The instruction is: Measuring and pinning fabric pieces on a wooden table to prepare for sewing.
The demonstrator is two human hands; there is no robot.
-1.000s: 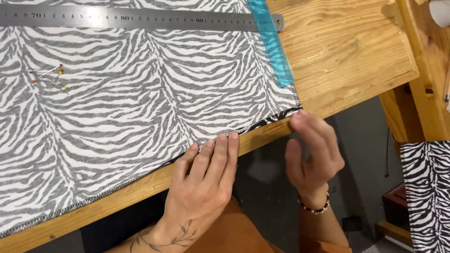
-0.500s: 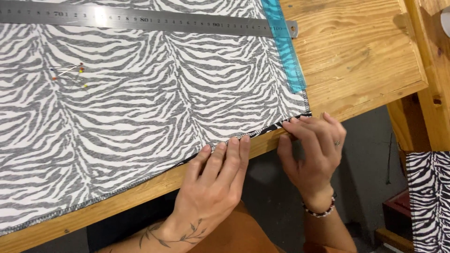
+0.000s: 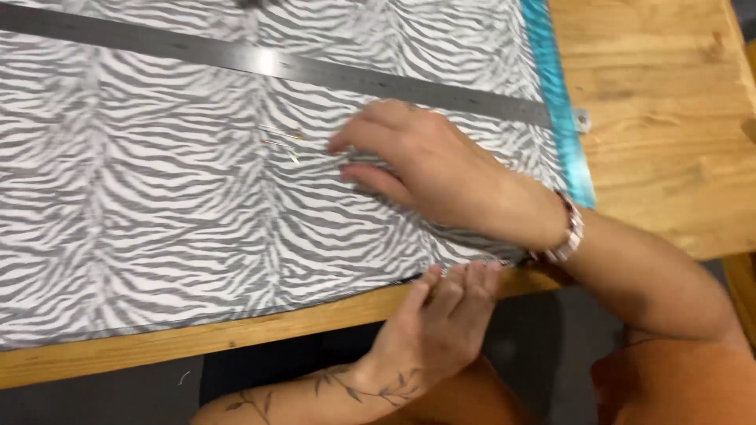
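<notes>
A zebra-striped fabric [image 3: 157, 205] lies spread over a wooden table [image 3: 661, 142]. My left hand [image 3: 441, 323] presses its fingertips on the fabric's near edge at the table's front. My right hand [image 3: 425, 169] reaches across the fabric, fingers spread, its fingertips beside a few sewing pins [image 3: 283, 143] lying on the cloth. It holds nothing that I can see. A long metal ruler [image 3: 315, 69] lies across the fabric above that hand. A turquoise strip [image 3: 559, 102] runs along the fabric's right edge.
Bare wood of the table shows to the right of the fabric and along the front edge [image 3: 236, 334]. Below the table's edge is dark floor.
My right hand has left the fabric's near right corner and moved up and left over the cloth to the pins. My left hand stays on the near edge. The view has shifted.
</notes>
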